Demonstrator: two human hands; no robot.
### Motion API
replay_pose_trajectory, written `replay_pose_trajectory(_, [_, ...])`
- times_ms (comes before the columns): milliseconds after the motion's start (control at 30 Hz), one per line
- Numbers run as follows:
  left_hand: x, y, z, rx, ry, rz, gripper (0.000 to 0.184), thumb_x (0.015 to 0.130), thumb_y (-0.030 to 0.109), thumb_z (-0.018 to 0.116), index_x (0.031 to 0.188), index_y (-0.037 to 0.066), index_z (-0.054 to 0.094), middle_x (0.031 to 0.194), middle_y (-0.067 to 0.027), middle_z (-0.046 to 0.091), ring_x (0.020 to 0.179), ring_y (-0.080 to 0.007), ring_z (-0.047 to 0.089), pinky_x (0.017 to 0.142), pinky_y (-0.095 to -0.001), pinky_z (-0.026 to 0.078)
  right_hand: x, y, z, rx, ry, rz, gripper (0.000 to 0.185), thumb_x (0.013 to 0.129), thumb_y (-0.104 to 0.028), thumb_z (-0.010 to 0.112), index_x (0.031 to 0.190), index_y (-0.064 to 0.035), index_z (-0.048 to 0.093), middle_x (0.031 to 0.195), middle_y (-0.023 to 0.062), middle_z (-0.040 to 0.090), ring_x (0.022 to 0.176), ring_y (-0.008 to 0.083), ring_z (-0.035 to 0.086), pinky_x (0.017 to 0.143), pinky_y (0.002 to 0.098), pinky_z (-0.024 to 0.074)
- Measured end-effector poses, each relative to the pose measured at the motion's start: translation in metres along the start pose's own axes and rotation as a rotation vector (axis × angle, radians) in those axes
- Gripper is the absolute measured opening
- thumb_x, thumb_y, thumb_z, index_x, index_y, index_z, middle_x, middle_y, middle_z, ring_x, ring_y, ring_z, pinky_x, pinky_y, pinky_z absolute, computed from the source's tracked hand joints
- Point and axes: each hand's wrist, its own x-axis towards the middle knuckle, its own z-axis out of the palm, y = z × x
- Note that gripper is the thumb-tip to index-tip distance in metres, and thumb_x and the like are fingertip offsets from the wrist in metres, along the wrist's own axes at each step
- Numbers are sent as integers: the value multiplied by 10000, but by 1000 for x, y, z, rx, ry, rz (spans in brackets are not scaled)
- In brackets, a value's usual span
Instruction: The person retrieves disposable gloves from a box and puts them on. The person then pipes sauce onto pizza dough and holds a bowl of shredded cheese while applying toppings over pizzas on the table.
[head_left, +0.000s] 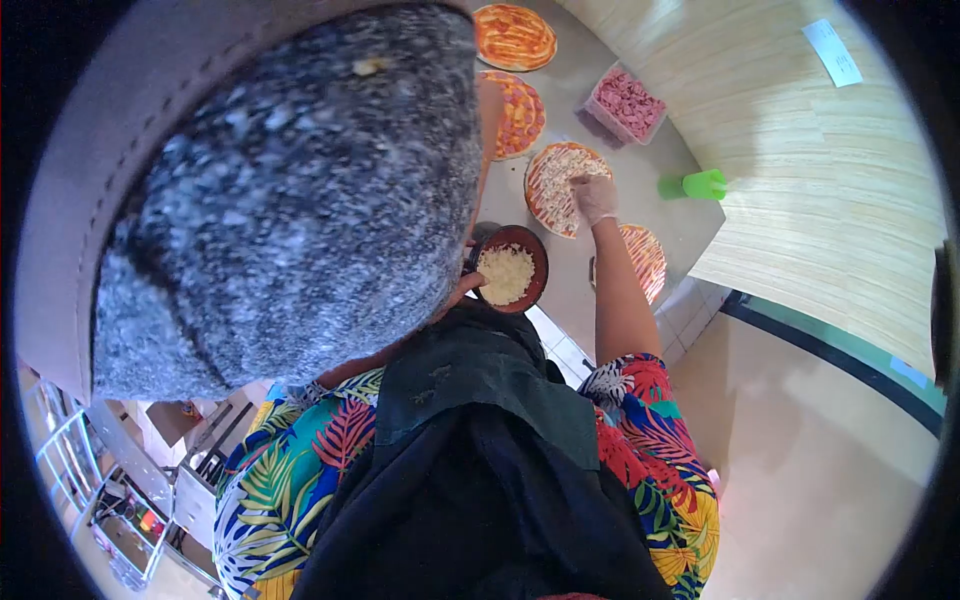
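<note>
My right hand (596, 197), in a clear glove, is over the right part of a pizza (556, 178) with white shreds on it. Its fingertips point down at the topping, and what they hold, if anything, is too small to make out. Closer to my body, my left hand (468, 284) grips the left rim of a dark bowl (540, 272) with a reddish-brown inside. Pale grated cheese (506, 274) lies in that bowl. A grey cap brim hides part of my left arm.
Two more pizzas (515, 38) (520, 115) lie farther back, and a striped one (643, 262) sits beside my right forearm. A clear tub (648, 128) of pink meat pieces and a green cup (705, 184) stand near the wall on the grey table (575, 95).
</note>
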Motion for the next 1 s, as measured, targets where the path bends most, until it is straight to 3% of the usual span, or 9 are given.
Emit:
replay_pose_trajectory(67, [-13,32,7,-107,-5,-203,690,780,101,614,1345,118,218,1208,-187,439,999,-254,550,656,-339,572,9,12,5,89,33,-28,212,731,-226,593,869,-155,737,824,121,685,769,249,665,736,333,517])
replay_pose_trajectory(167, [-16,29,6,-114,-2,-145,683,785,112,613,1346,108,223,1213,-184,436,1008,-257,550,677,-342,570,19,20,0,-98,122,49,212,732,-207,581,865,-147,734,806,118,688,765,231,666,721,319,511])
replay_pose_trajectory(267, [-18,29,8,-234,-19,-169,680,794,133,615,1349,97,224,1218,-183,428,998,-262,550,703,-355,567,19,33,-1,155,272,68,216,733,-200,567,855,-122,727,789,131,683,741,255,662,699,332,509])
replay_pose_trajectory(367, [4,-29,-8,-76,-62,-288,676,800,138,617,1351,98,227,1218,-182,427,990,-260,552,719,-363,565,14,36,-8,230,239,66,208,708,-229,563,810,-151,727,785,153,670,743,309,657,703,391,516])
replay_pose_trajectory(567, [5,31,14,-245,-6,-260,689,796,93,613,1350,130,205,1145,-182,443,1002,-289,550,674,-375,585,-19,19,-29,-316,68,85,212,740,-184,539,844,-94,701,769,166,656,726,319,644,659,385,509])
replay_pose_trajectory(633, [14,28,16,-258,-29,-230,674,798,79,602,1338,125,201,1144,-186,431,1012,-300,541,668,-385,591,-35,-7,-54,191,143,236,230,756,-133,525,902,-80,694,826,165,664,751,324,647,687,391,513])
replay_pose_trajectory(767, [36,35,28,-270,-33,-202,613,806,41,563,1299,119,207,1177,-195,387,1040,-320,515,674,-417,599,-78,-59,-62,420,-86,143,236,782,-206,569,921,-59,691,921,179,658,829,327,646,772,405,506])
replay_pose_trajectory(933, [62,27,43,-320,-143,-252,660,767,30,619,1290,113,224,1158,-168,378,1062,-299,478,677,-438,600,-123,-113,-69,-94,-268,-181,499,771,-365,620,1119,-11,565,1003,230,615,902,338,622,803,404,497])
replay_pose_trajectory(1000, [74,-6,52,-88,-122,-28,691,761,36,633,1297,145,210,1172,-163,360,1056,-298,478,656,-427,597,-128,-111,-56,-135,-336,-98,541,762,-379,625,1133,4,531,1014,238,595,921,346,612,796,412,500])
